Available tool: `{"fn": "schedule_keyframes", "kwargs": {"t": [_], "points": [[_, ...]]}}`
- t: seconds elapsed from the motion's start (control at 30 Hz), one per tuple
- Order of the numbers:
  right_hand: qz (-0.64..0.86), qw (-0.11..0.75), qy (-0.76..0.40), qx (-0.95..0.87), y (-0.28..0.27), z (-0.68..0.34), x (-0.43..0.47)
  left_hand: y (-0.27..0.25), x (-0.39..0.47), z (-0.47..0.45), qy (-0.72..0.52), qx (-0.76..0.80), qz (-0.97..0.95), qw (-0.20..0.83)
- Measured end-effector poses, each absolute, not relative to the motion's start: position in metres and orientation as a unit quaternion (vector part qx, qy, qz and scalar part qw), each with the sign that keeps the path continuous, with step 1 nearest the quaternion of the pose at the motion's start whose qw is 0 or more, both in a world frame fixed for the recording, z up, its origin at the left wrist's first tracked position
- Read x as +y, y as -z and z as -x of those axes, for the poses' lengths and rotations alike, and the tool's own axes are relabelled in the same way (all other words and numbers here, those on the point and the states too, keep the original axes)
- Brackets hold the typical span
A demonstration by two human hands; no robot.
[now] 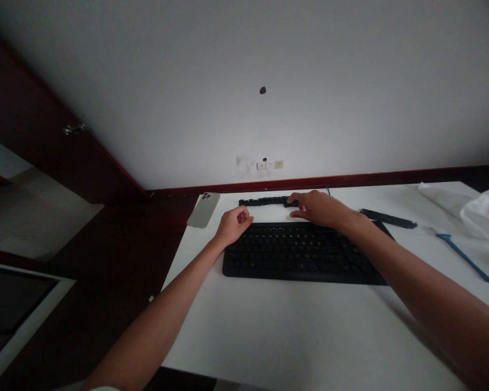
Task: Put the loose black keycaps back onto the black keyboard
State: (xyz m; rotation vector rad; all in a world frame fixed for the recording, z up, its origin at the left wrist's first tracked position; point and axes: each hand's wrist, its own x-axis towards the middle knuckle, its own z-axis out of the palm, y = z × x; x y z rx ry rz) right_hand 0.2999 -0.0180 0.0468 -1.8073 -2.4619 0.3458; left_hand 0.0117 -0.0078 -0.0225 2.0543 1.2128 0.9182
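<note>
A black keyboard [285, 255] lies flat on the white table, its keys facing up. Behind its far edge runs a row of small black keycaps [264, 201]. My left hand [232, 224] rests by the keyboard's far left corner with fingers curled in; whether anything is inside them is hidden. My right hand [318, 208] reaches over the keyboard to the right end of the keycap row. Its index fingertip is at the last keycaps, and the thumb stands apart, lower down. My right forearm covers the keyboard's right part.
A phone [204, 210] lies at the table's far left edge. Right of the keyboard are a dark flat bar [387, 218], a blue long-handled tool [464, 257] and a crumpled white plastic bag [484, 214]. The wall with sockets [270, 165] stands behind the white table [244, 331].
</note>
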Motion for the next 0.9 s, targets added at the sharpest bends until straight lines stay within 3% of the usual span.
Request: {"fn": "schedule_keyframes", "kwargs": {"t": [0.3,0.9], "points": [[0.608,-0.009,-0.065,-0.791,-0.032,-0.303,-0.016,0.022,-0.008,-0.012,-0.346,0.451,-0.771,0.286],[0.538,0.044,-0.061,-0.839,-0.035,-0.298,-0.019,0.022,-0.008,-0.013,-0.344,0.457,-0.771,0.28]]}}
